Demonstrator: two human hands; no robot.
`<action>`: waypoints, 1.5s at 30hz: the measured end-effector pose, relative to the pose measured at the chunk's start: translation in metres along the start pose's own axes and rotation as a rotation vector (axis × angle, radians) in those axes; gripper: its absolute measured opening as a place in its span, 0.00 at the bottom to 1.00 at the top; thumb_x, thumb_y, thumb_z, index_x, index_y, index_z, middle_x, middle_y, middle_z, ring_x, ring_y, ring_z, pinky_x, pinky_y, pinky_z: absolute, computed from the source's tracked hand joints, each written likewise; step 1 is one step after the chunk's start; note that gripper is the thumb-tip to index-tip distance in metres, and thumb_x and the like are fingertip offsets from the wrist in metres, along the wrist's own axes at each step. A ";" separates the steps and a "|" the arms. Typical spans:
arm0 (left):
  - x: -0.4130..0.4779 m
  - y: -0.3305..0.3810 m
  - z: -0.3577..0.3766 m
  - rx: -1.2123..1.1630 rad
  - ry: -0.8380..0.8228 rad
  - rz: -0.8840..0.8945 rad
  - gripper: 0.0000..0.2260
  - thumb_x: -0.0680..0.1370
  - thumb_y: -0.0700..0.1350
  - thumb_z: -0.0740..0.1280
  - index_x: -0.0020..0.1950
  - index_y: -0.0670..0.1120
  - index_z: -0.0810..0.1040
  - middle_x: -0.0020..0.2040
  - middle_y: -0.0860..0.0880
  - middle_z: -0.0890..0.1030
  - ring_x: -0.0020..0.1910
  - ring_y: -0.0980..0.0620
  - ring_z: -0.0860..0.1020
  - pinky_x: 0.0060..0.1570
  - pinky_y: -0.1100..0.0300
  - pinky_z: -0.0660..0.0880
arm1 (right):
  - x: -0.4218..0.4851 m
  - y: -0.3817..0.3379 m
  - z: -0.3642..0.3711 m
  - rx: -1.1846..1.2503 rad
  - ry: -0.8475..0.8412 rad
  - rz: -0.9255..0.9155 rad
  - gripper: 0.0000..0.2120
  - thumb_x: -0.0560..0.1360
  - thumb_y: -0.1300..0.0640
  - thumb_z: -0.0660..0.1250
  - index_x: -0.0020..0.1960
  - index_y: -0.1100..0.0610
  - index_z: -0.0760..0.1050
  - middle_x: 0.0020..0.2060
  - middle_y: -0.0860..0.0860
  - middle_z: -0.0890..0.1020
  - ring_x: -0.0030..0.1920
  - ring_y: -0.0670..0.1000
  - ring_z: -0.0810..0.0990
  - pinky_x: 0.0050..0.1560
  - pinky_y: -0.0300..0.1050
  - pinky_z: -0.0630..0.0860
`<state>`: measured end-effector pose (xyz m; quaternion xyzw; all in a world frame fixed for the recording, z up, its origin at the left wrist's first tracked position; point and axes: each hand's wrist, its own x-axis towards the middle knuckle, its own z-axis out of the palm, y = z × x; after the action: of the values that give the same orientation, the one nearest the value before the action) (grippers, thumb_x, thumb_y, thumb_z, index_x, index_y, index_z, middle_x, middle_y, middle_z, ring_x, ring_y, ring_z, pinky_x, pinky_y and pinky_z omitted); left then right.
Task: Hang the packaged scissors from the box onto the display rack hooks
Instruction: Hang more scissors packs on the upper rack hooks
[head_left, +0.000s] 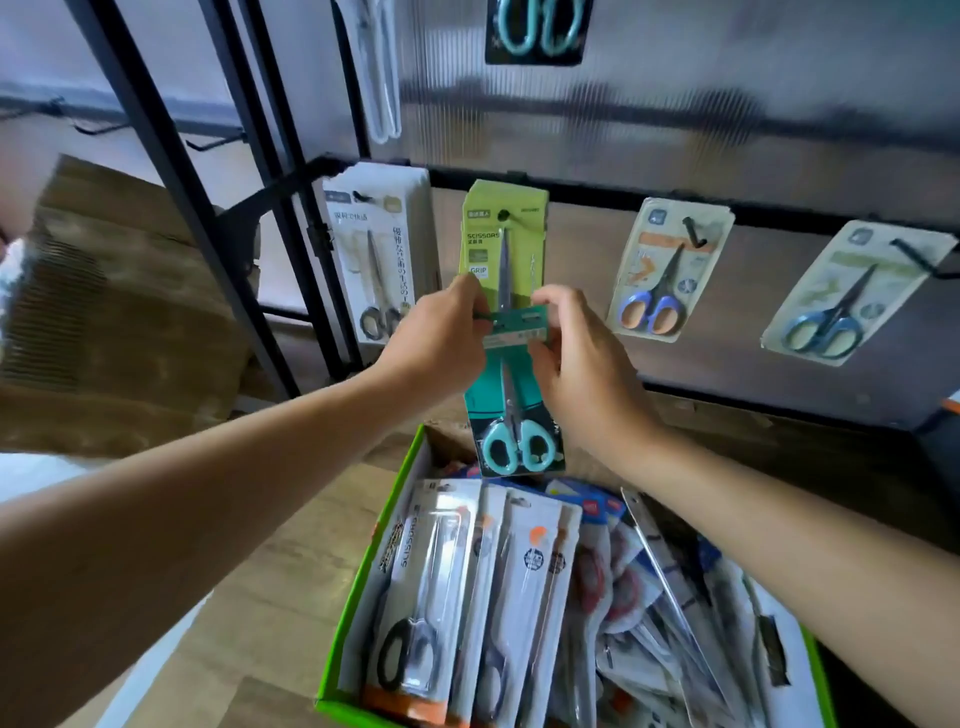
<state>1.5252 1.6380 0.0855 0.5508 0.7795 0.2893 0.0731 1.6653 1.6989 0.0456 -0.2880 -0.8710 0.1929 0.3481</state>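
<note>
- Hands: left hand (436, 338) and right hand (576, 364) both pinch one teal scissors pack (519, 415) above the box (371, 551).
- Several hung packs (670, 270) show above the box; many wait inside it.

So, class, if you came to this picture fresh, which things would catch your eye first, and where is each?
Dead centre, the left hand and right hand pinch a teal-handled scissors pack, held up before a lime-green scissors pack on the rack. Below them sits a green-rimmed box crammed with more packaged scissors. To the right, two blue-handled scissors packs hang on the same rack.
</note>
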 end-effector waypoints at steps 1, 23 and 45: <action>0.005 0.005 -0.007 -0.006 0.017 0.003 0.01 0.81 0.41 0.59 0.51 0.45 0.70 0.44 0.48 0.76 0.40 0.47 0.75 0.37 0.52 0.76 | 0.007 -0.004 -0.004 -0.017 0.028 -0.030 0.15 0.80 0.62 0.62 0.66 0.57 0.66 0.54 0.54 0.79 0.52 0.50 0.78 0.42 0.39 0.75; 0.080 0.093 -0.161 -0.090 0.524 0.283 0.05 0.80 0.38 0.59 0.51 0.46 0.72 0.49 0.49 0.72 0.45 0.49 0.70 0.40 0.59 0.64 | 0.145 -0.088 -0.111 -0.106 0.393 -0.252 0.22 0.79 0.65 0.63 0.71 0.57 0.64 0.62 0.56 0.75 0.55 0.52 0.77 0.51 0.47 0.77; 0.127 0.144 -0.205 -0.194 0.536 0.245 0.06 0.80 0.35 0.59 0.50 0.45 0.70 0.51 0.47 0.73 0.42 0.53 0.72 0.38 0.61 0.74 | 0.201 -0.109 -0.162 -0.204 0.444 -0.138 0.25 0.79 0.68 0.61 0.74 0.55 0.65 0.61 0.55 0.72 0.50 0.45 0.68 0.45 0.32 0.61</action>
<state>1.5059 1.7091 0.3566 0.5351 0.6677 0.5038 -0.1182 1.6223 1.7662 0.3141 -0.2968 -0.8057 0.0120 0.5124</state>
